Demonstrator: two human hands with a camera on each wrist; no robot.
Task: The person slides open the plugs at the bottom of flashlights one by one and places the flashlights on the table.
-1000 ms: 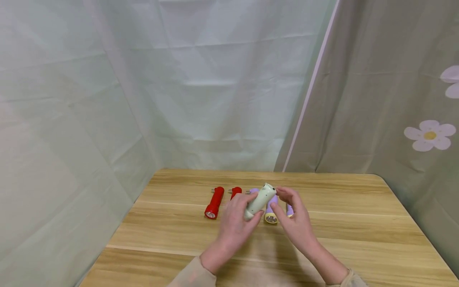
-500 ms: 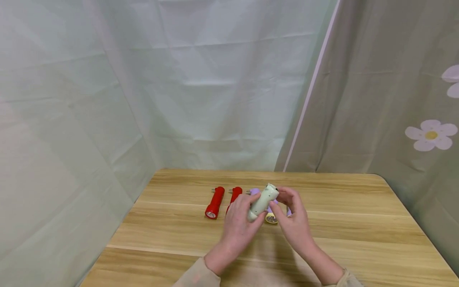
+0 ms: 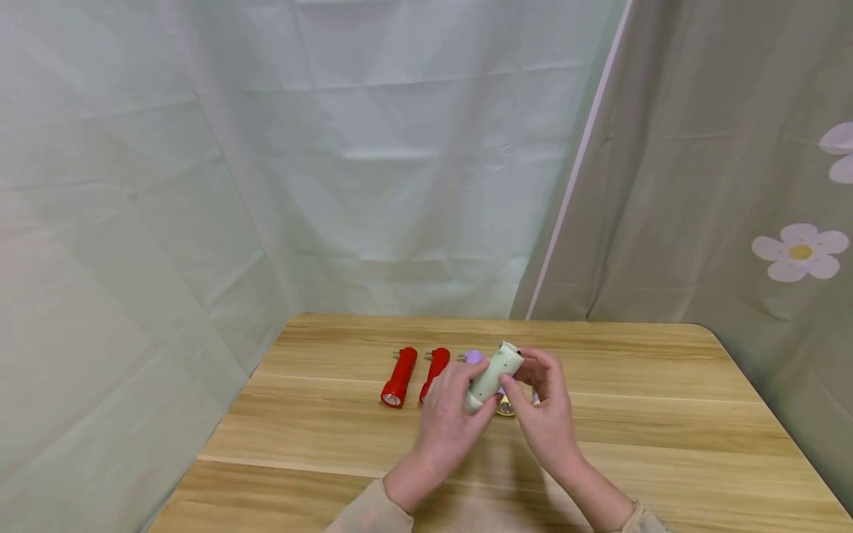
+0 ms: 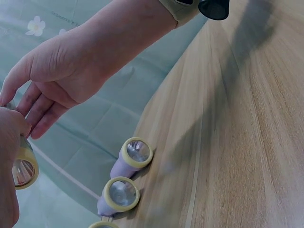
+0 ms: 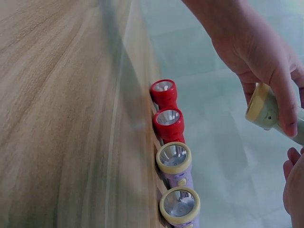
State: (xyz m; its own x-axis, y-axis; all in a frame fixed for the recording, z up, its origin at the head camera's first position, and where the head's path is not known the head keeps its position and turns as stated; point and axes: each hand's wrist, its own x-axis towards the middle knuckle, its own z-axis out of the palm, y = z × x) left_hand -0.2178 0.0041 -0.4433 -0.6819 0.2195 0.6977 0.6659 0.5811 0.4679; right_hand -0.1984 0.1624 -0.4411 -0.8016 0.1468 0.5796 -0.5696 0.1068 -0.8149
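Observation:
Above the table, my left hand (image 3: 453,411) grips a pale green flashlight (image 3: 492,381) around its body, close to the yellow-rimmed head (image 5: 259,102). The flashlight is tilted, its tail up and to the right. At the tail end, my right hand (image 3: 548,414) pinches it between thumb and fingers; some of those fingers are hidden behind it. The right wrist view shows only part of the right hand (image 5: 295,190) at the edge. In the left wrist view the flashlight's lens faces down past the left hand (image 4: 7,166).
Behind the hands, two red flashlights (image 3: 400,377) and several purple ones with yellow rims (image 5: 175,159) lie in a row on the wooden table (image 3: 300,414). Prongs stick out at some tails. The hands partly cover the purple ones. Fabric curtains (image 3: 413,185) surround the table.
My left hand and the green flashlight have shifted slightly right. The right thumb, apart from the flashlight a second ago, now lies against its tail end. The other flashlights have stayed put.

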